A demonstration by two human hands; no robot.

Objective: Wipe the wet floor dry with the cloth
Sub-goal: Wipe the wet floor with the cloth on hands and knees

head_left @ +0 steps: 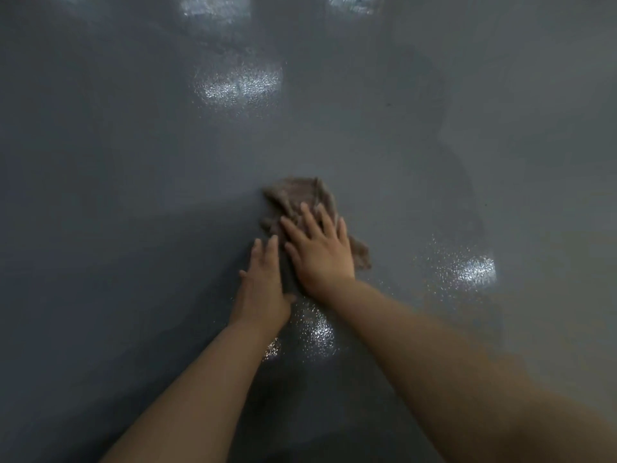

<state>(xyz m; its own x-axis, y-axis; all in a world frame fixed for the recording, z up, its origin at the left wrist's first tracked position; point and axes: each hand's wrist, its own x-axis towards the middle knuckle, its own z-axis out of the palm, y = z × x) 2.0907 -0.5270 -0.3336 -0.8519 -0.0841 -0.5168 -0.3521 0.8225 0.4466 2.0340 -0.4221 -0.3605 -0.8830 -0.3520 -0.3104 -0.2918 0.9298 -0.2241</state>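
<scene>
A crumpled brown cloth [300,197] lies on the grey floor [133,162] near the middle of the view. My right hand [319,253] presses flat on the cloth with its fingers spread and straight. My left hand [262,285] lies beside it on the left, fingers straight, its fingertips at the cloth's near-left edge and partly tucked under the right hand. Most of the cloth's near part is hidden under my hands.
The floor has a fine textured sheen with bright light reflections [242,85] ahead, at the right [474,270] and between my forearms [315,330]. A faint darker curved edge [464,168] runs across the floor to the right.
</scene>
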